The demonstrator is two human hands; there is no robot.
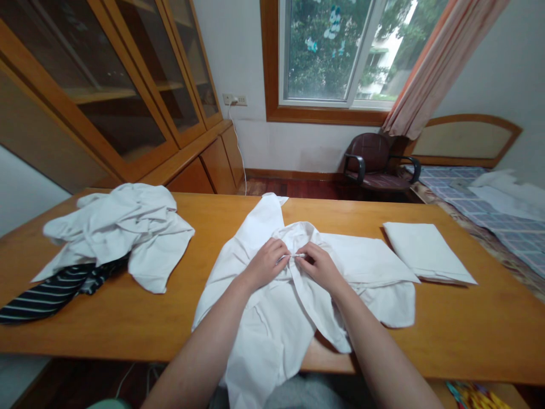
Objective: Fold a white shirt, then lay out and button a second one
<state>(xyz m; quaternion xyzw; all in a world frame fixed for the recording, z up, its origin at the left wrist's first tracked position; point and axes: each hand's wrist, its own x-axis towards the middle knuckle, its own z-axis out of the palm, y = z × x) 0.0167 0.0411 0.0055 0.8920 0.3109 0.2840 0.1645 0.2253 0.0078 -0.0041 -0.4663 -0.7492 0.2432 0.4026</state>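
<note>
Pinching a narrow edge of the white shirt [259, 324], draped over the middle of the table [472, 335] and cut off past its near edge, between the fingertips of left hand [268, 263] and right hand [320, 267] (tips partly hidden). Can see a rumpled white garment [128, 221] partly covering a striped tie [46, 295] at the table's left end, a folded white cloth [428, 250] at its right. Beyond the table's left, can make out dim shelves [100, 94] inside a glass-fronted cabinet [172, 133]. Cannot identify a cut-off colourful item [477, 396] below the table's right.
</note>
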